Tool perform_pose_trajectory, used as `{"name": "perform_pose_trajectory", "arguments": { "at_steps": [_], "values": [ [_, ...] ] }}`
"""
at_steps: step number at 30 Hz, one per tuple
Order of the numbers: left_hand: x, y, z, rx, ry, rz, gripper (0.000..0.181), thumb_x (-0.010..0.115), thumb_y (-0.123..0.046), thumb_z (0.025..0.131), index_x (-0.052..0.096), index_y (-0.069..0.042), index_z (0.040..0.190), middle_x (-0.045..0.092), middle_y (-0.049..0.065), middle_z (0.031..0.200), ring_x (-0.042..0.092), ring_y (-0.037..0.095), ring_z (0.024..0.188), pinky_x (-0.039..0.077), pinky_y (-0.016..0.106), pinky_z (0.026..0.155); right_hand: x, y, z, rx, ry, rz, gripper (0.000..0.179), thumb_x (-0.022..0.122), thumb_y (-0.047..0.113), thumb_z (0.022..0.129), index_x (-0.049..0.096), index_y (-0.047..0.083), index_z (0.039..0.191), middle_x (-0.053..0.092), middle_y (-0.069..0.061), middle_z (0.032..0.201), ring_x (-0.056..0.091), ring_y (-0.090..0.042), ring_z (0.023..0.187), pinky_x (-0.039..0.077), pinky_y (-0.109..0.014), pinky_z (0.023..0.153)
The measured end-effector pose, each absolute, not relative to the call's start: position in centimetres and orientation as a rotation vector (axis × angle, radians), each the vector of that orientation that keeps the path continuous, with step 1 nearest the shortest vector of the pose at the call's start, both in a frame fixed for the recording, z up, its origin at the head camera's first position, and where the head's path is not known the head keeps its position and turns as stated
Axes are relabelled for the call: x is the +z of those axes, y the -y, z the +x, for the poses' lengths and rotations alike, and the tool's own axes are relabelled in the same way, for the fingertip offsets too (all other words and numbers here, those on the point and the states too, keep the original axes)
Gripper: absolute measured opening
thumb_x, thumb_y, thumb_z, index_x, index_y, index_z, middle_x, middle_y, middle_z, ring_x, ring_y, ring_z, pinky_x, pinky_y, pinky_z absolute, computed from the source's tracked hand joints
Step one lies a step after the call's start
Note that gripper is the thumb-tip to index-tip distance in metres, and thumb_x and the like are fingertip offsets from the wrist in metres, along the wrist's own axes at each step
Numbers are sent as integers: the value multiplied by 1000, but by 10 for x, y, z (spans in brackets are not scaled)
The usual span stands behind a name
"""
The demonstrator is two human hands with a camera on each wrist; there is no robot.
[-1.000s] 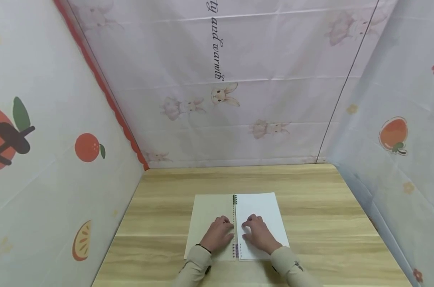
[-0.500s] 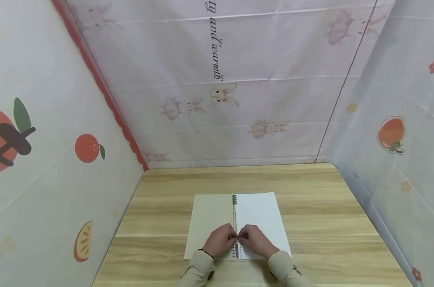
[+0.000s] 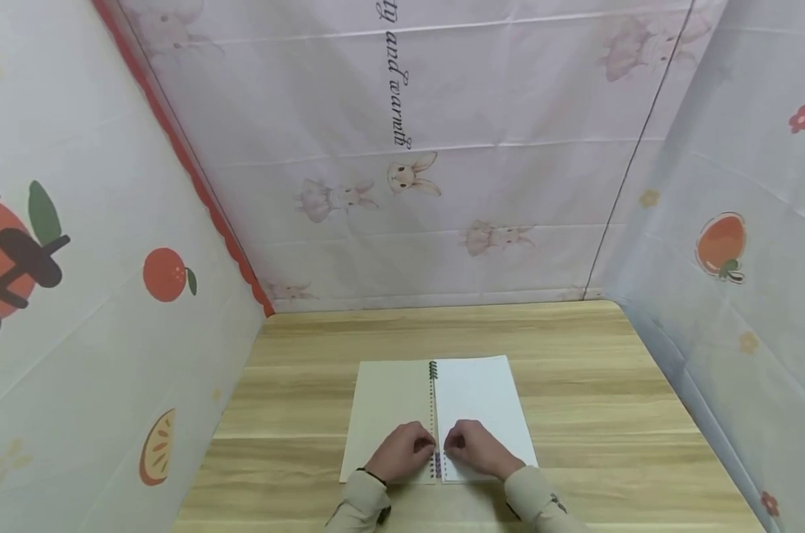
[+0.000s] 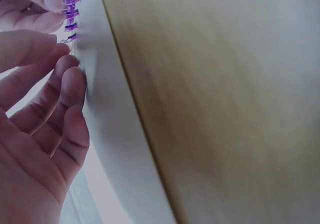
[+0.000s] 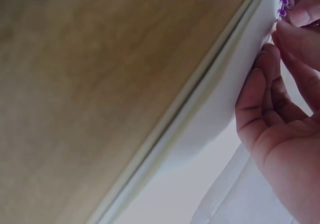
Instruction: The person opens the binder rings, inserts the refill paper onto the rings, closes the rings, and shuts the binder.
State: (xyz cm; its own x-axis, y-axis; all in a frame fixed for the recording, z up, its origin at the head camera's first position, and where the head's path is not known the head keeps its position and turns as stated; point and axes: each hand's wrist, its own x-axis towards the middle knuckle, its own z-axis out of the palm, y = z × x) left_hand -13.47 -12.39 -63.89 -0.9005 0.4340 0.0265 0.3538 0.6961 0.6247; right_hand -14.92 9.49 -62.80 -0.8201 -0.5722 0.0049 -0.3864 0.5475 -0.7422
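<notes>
A ring-bound notebook lies open on the table, its beige leaf [image 3: 392, 392] to the left and its white page [image 3: 476, 392] to the right. Purple binding rings [image 3: 438, 465] sit along the near end of the spine. From the left side, my left hand [image 3: 400, 450] pinches at these rings with thumb and forefinger. My right hand [image 3: 479, 448] does the same from the right, fingertips right at the spine. In the left wrist view the purple rings [image 4: 72, 14] run past both thumbs. The fingertips partly cover the strip's end.
Black binding rings [image 3: 433, 370] hold the far end of the spine. A light wood table [image 3: 576, 400] carries the notebook. Printed cloth walls stand at the left [image 3: 196, 355], back [image 3: 376, 274] and right [image 3: 709, 333].
Both hands came together from relaxed, spread fingers over the pages to a pinch at the spine. Since then they have shifted slightly toward the near edge and a little apart. The notebook stays put.
</notes>
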Motion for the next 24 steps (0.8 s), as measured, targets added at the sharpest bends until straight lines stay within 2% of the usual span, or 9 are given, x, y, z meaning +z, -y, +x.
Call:
{"name": "perform_pose_trajectory", "arguments": {
  "at_steps": [7,13,24],
  "values": [
    [-643,132,-130,1039,-2722,707,7,73,-12,92,79,-14,94,64,-11,84,53,-5,77,49,16,72,-630,-95,-147,-1141,-2498,-777,10,75,-1,85,77,8,89,70,2,84,56,0,73,50,-21,68],
    [-644,134,-128,1078,-2728,792,7,75,-7,91,78,-13,92,67,-6,86,56,-4,79,50,16,73,-629,-94,-147,-1123,-2502,-792,9,75,0,86,77,8,87,69,1,82,54,1,72,49,-20,67],
    [-641,131,-128,1025,-2762,784,4,74,-12,93,78,-15,92,64,-10,87,54,-5,80,50,18,74,-626,-92,-144,-1068,-2570,-801,8,78,5,86,75,12,88,64,7,81,51,2,70,45,-20,62]
  ]
}}
